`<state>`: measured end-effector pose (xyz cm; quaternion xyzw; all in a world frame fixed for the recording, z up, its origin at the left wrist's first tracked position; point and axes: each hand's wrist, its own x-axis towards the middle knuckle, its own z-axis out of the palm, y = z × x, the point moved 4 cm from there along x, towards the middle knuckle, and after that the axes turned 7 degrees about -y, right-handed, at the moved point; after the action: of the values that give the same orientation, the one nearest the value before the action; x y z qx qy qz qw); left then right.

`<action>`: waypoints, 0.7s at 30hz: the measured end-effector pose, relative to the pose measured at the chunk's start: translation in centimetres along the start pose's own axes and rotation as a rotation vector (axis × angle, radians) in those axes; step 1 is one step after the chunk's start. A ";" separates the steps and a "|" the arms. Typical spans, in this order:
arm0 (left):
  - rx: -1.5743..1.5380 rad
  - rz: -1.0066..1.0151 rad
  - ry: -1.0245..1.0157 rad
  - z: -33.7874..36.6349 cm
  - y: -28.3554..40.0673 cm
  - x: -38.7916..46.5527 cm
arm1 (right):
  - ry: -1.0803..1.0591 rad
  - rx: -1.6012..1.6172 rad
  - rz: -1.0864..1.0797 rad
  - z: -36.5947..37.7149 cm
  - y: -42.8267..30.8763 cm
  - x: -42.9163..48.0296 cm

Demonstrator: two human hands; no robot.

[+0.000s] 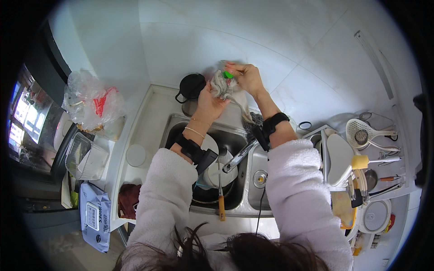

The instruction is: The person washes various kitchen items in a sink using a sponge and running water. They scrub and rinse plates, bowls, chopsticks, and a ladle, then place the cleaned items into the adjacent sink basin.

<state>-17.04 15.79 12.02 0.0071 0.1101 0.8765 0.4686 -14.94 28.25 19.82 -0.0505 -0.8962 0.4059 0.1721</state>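
Over the back of the sink, my left hand [212, 103] is cupped around a crumpled, greyish-white cloth [220, 86], with the thumb up along its left side. My right hand [249, 79] reaches in from the right and pinches a small bright green piece [228, 75] at the top of the cloth. Whether the green piece belongs to something inside the cloth is hidden. A black-lidded container [192, 86] with a loop stands just left of my left hand. A dark grey scrubber [253, 121] lies below the cloth's hanging end.
Below my forearms, the steel double sink [244, 210] holds white bowls [212, 176]. A chrome faucet [239, 157] crosses it, and a wooden-handled utensil [221, 203] spans the front rim. Wet wipes [95, 216] and plastic bags [91, 98] are left; utensils hang around a white ladle [359, 130] right.
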 end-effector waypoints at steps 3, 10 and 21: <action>-0.008 -0.013 -0.025 0.2 -0.1 -0.1 | 0.058 -0.017 0.037 0.4 0.2 -0.2; 0.022 -0.001 -0.040 2.3 1.1 -5.9 | 0.423 0.207 0.050 -0.6 -1.0 -5.4; 1.275 0.101 0.072 1.9 -1.6 -19.7 | -0.172 2.075 0.422 12.8 -6.2 -25.1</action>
<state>-4.40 0.78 15.37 0.2602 0.6248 0.6598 0.3265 4.41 9.26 9.95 -0.0045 -0.0937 0.9956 -0.0071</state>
